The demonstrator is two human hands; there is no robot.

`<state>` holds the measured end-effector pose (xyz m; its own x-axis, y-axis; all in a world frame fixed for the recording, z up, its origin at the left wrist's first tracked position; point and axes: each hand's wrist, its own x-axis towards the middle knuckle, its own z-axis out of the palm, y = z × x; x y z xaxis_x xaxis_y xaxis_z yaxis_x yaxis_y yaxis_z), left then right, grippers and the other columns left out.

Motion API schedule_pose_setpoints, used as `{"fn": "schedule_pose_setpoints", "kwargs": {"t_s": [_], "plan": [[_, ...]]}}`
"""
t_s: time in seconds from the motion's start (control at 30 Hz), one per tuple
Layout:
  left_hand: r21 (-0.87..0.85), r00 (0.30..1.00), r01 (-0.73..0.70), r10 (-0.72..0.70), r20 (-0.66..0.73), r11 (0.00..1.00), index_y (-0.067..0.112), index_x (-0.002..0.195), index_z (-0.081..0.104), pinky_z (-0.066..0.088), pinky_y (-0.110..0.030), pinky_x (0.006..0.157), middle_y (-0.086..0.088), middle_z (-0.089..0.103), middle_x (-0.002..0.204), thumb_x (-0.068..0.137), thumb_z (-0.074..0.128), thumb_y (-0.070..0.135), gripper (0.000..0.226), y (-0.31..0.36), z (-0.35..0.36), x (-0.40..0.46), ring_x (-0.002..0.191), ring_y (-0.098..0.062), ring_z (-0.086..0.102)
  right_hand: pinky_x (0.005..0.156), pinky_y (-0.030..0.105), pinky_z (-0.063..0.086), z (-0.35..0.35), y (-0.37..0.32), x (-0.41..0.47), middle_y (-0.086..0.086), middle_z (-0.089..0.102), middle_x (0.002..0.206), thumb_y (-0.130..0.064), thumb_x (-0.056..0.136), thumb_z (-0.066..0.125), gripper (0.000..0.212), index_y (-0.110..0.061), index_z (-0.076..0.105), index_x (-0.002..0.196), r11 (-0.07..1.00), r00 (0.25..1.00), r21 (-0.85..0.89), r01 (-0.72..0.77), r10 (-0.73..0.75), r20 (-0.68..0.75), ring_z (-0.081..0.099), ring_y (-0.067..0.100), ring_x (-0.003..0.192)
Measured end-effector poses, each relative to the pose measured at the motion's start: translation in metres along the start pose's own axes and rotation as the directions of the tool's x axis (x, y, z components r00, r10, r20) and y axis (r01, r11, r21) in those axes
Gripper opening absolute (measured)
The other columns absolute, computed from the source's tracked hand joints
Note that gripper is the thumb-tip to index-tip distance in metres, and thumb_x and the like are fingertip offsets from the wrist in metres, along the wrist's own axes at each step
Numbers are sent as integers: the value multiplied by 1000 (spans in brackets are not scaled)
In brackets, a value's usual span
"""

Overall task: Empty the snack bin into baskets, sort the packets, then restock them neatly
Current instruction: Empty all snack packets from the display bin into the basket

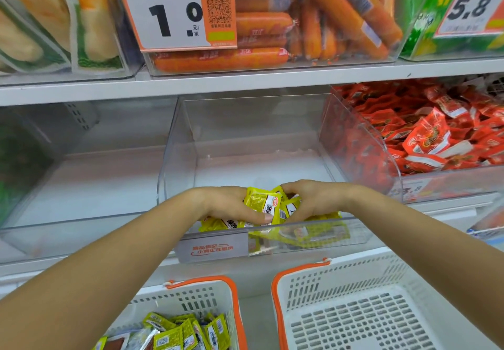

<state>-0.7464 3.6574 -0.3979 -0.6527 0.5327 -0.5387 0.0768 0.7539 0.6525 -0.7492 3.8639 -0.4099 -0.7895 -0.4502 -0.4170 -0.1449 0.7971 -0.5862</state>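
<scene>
Baskets [275,303] below grip; both hands [227,203] [313,199] clutch loose yellow packets [263,203], which may slip back into bin [297,236].

snack bin [245,137]: frame centre, on middle shelf
packets [266,205]: in bin, at front wall, between both hands
left hand [229,203]: left of packets
right hand [313,199]: right of packets
left basket [229,295]: lower centre-left, below bin, packets inside
right basket [278,308]: lower right, beside left basket
sausage bin [272,63]: top centre, shelf above
</scene>
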Motion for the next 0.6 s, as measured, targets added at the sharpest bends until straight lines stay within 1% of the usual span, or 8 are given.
{"fn": "schedule_pose_setpoints", "kwargs": {"t_s": [0.1, 0.17, 0.23, 0.3, 0.43, 0.47, 0.53, 0.6], "plan": [[46, 998, -42, 44, -51, 998, 34, 96, 60, 50, -26, 83, 11, 66, 96, 86, 68, 38, 13, 0, 1, 2, 86, -10, 59, 73, 14, 48, -1, 0, 1, -16, 59, 99, -24, 80, 74, 41, -35, 56, 115, 1000, 1000, -14, -2, 2, 8, 56, 1, 82], [75, 994, -63, 69, -85, 995, 33, 93, 58, 48, -18, 70, 15, 62, 87, 86, 68, 36, 13, -1, 1, 4, 78, -7, 56, 82, 22, 50, -3, 1, 0, -14, 59, 110, -27, 80, 74, 50, -36, 54, 125, 999, 999, -37, -20, 22, 37, 57, 7, 92], [87, 990, -76, 85, -109, 993, 32, 85, 56, 43, -9, 58, 17, 59, 80, 85, 69, 34, 13, -2, 2, 5, 71, -3, 54, 75, 17, 46, -5, 1, -2, -15, 59, 115, -27, 81, 74, 51, -37, 52, 127, 999, 997, -31, -20, 23, 73, 57, 8, 98], [106, 985, -94, 108, -137, 990, 32, 79, 53, 39, -6, 52, 18, 57, 76, 85, 70, 31, 19, -3, 2, 6, 69, -1, 53, 69, 16, 46, -5, 4, -4, -10, 63, 118, -22, 83, 73, 42, -42, 54, 115, 1000, 996, 17, -3, 2, 88, 58, 9, 94], [142, 963, -138, 166, -213, 980, 31, 78, 52, 41, -10, 57, 18, 57, 76, 81, 75, 29, 23, -6, 4, 10, 71, -4, 54, 89, 38, 51, -4, 13, -4, -2, 66, 112, -19, 77, 77, 34, -35, 62, 105, 999, 999, 8, 41, -40, -26, 61, 24, 97], [145, 948, -149, 183, -259, 978, 30, 77, 53, 43, -15, 61, 17, 58, 75, 80, 76, 29, 23, -7, 3, 10, 71, -6, 55, 85, 36, 51, -5, 16, -3, -5, 65, 107, -24, 75, 80, 33, -31, 63, 102, 999, 996, -3, 47, -47, -77, 60, 21, 94], [117, 909, -183, 213, -359, 976, 30, 76, 54, 46, -23, 66, 16, 59, 73, 79, 76, 28, 22, -6, 0, 8, 69, -8, 56, 70, 20, 44, -8, 15, -7, -18, 54, 90, -31, 70, 83, 34, -33, 56, 91, 998, 979, 20, 54, -49, -196, 52, 10, 83], [130, 855, -216, 252, -453, 968, 29, 80, 57, 51, -32, 72, 14, 63, 74, 79, 75, 29, 19, 2, -6, 1, 72, -11, 59, 66, 23, 45, -12, 10, -13, -16, 54, 83, -30, 69, 84, 35, -31, 55, 88, 996, 936, 39, 82, -64, -345, 51, 14, 80]]}}
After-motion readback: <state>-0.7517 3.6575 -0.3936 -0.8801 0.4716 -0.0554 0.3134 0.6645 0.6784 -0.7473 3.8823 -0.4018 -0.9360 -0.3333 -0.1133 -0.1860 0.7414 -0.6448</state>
